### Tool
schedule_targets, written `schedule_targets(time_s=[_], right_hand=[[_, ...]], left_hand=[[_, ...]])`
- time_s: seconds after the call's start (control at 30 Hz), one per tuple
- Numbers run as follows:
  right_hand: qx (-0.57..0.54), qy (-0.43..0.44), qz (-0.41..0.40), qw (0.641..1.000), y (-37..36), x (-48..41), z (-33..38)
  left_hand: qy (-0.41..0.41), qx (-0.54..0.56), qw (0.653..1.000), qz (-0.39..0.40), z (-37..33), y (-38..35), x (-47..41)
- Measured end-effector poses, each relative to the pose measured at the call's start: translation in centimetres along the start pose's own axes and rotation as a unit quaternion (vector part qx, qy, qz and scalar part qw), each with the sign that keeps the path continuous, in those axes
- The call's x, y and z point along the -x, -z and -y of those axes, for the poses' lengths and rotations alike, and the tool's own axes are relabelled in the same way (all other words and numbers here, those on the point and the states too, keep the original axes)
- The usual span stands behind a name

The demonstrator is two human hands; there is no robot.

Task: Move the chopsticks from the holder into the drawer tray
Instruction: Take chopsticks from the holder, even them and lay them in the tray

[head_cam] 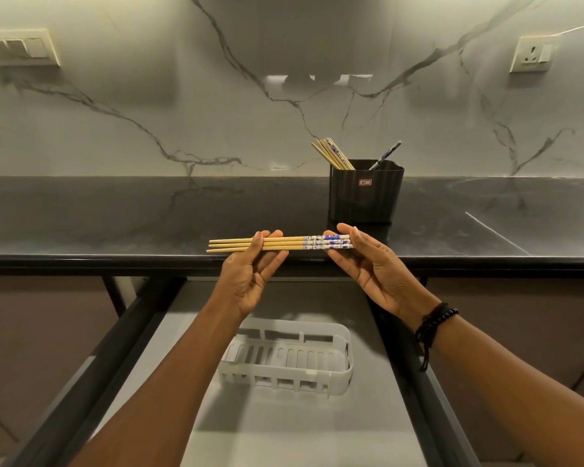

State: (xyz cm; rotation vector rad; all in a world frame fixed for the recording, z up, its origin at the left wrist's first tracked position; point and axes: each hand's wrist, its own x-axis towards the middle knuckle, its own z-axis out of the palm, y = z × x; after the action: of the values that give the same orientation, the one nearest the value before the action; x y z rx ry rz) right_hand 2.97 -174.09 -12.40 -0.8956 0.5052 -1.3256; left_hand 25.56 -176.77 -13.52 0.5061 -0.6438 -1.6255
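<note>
We hold chopsticks (280, 243) level above table (115, 224) edge, left hand (250, 267) pinching plain tips, right hand (368, 261) pinching patterned ends, likely to line them up. Tray (346, 352) waits at 6 o'clock in drawer (284, 426). More sticks remain in holder (366, 193), 1 o'clock.

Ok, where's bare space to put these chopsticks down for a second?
The counter left of the black holder is bare. The white tray in the drawer is empty. The holder itself has chopsticks inside.
</note>
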Motion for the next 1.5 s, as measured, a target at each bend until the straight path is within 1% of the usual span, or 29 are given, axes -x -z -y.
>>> schedule_targets(time_s=[0.17,0.3,0.37,0.47,0.57,0.63,0.73,0.83,0.93,1.1,1.27,1.4,1.5], right_hand=[[0.085,0.016,-0.016,0.996,0.1,0.2,0.1],[0.198,0.052,-0.026,0.979,0.2,0.1,-0.5],[0.225,0.058,-0.04,0.972,0.5,0.0,-0.8],[0.222,0.048,-0.054,0.972,0.8,-0.1,-0.7],[0.197,0.046,-0.066,0.977,1.2,-0.2,-0.3],[0.184,0.043,-0.074,0.979,1.3,-0.2,-0.2],[0.181,0.032,-0.066,0.981,1.3,0.0,-0.3],[0.18,0.022,-0.063,0.981,1.3,0.0,-0.5],[0.176,0.017,-0.064,0.982,1.4,-0.1,-0.4],[0.175,0.013,-0.064,0.982,1.4,-0.2,-0.5],[0.2,0.011,-0.068,0.977,1.2,-0.1,-0.6],[0.198,0.007,-0.068,0.978,1.3,0.0,-0.5],[0.199,-0.007,-0.054,0.978,1.4,0.1,-0.7]], left_hand=[[-0.006,-0.018,1.0,-0.017,0.0,0.1,0.0],[-0.007,-0.03,0.999,-0.033,0.0,0.1,0.0],[-0.004,-0.045,0.998,-0.032,-0.1,0.1,0.0],[-0.03,-0.072,0.995,-0.055,-0.3,0.0,0.1],[-0.114,-0.077,0.982,-0.129,-1.3,0.4,-0.3],[-0.155,-0.09,0.97,-0.167,-1.9,1.0,-0.5],[-0.172,-0.113,0.961,-0.184,-1.8,1.4,-0.6],[-0.178,-0.095,0.959,-0.199,-1.7,1.6,-0.7],[-0.178,-0.081,0.958,-0.209,-1.8,1.8,-0.8],[-0.167,-0.077,0.961,-0.206,-1.9,1.8,-0.7],[-0.162,-0.076,0.963,-0.201,-2.2,1.9,-0.6],[-0.096,-0.05,0.982,-0.154,-1.8,1.5,-0.4],[-0.066,-0.071,0.986,-0.132,-1.3,1.2,-0.5]])
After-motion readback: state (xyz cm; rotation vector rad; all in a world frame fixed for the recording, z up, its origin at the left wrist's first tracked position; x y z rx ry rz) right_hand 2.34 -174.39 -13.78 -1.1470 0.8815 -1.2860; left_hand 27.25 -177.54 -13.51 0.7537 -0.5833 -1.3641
